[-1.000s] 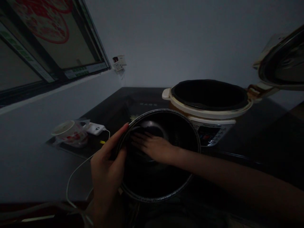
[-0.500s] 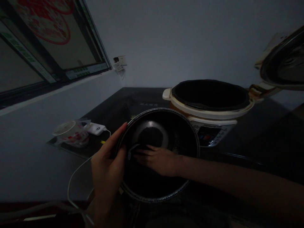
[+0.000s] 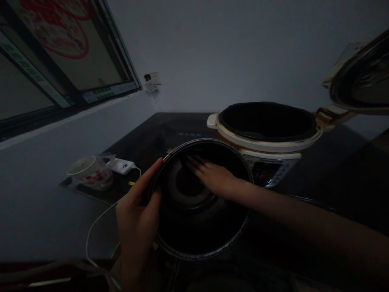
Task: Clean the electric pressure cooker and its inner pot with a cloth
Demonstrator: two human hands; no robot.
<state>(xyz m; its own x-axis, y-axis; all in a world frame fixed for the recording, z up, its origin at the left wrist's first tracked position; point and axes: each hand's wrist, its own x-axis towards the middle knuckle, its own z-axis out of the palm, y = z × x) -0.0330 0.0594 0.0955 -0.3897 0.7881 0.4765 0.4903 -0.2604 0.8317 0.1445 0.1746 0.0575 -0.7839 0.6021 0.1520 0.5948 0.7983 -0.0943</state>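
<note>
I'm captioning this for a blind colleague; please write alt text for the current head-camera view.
A left hand grips a dark, round pot, its opening tilted toward the camera, while the right hand is inside it; whether that hand holds anything is unclear. Behind, to the right, stands a cooker with its lid open; a bagged cup sits at left.

Everything is dim; a faint sheen curves inside the black pot (image 3: 191, 211) I hold, with deep shadow at lower right.
</note>
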